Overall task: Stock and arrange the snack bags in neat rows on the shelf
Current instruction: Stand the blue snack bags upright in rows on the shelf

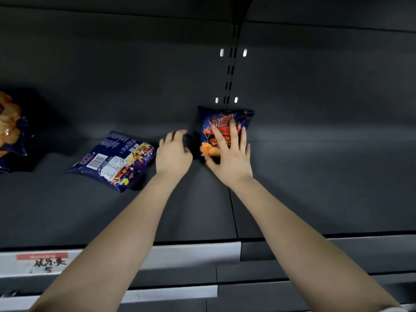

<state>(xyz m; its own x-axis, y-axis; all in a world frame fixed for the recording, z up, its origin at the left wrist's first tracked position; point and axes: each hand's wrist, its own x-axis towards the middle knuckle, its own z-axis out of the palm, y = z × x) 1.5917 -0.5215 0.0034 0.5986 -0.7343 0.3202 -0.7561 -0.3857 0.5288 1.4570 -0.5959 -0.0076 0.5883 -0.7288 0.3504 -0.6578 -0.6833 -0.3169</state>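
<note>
From the head camera I count three snack bags on the dark shelf [315, 188], and two hands reach in over its near edge; the first bag [222, 119], dark blue with red and orange print, stands upright at the far middle, with its back against the back wall; the right hand [231, 161] lies flat on its front, fingers straight and spread, thumb at the lower left corner, pressing and not gripping; the left hand [173, 154] is just beside the left edge of this bag, fingers loosely bent and a little blurred, nothing seen inside them, and I cannot tell if it touches the bag; the second bag [114, 159] lies flat to the left, its back side with the barcode up, turned at an angle; the third bag [10, 129] is at the far left, partly cut by the frame; one handwritten label [41, 262] sits on the near rail at the left.
</note>
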